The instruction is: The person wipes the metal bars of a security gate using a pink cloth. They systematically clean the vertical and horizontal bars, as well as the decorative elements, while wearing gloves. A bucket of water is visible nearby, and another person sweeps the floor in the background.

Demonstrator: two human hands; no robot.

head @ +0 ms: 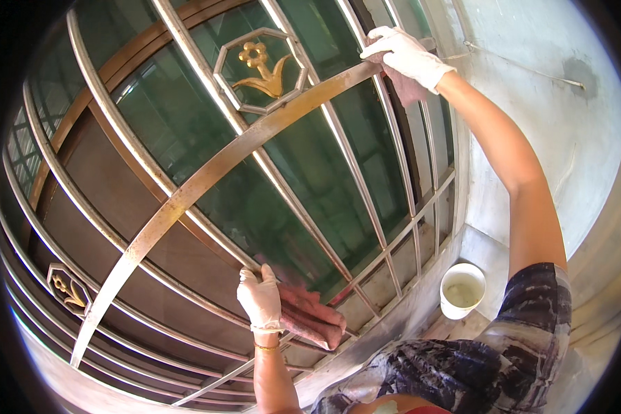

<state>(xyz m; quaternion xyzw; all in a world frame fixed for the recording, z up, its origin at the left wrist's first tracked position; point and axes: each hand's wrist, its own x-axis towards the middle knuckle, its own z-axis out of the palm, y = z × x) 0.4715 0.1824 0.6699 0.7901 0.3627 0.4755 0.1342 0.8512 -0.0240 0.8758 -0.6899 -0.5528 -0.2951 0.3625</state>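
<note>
My right hand (406, 57), in a white glove, presses a dusty-pink cloth (406, 88) against the right end of the flat metal crossbar (259, 135) of a window grille. Part of that cloth hangs below the palm. Lower down, my left hand (259, 299), also gloved, closes around an upright metal bar (220, 239) near its lower part. A second pink cloth (313, 316) hangs beside the left hand; whether its fingers also hold it is hidden. Brown stains mark the crossbar.
Behind the bars are dark green window panes (300, 207) in a brown frame. A gold flower ornament (261, 70) sits in an octagonal metal frame. At lower right stands a white bucket (461, 291) with cloudy liquid, near the pale wall (538, 119). A thin cord (528, 65) runs along that wall.
</note>
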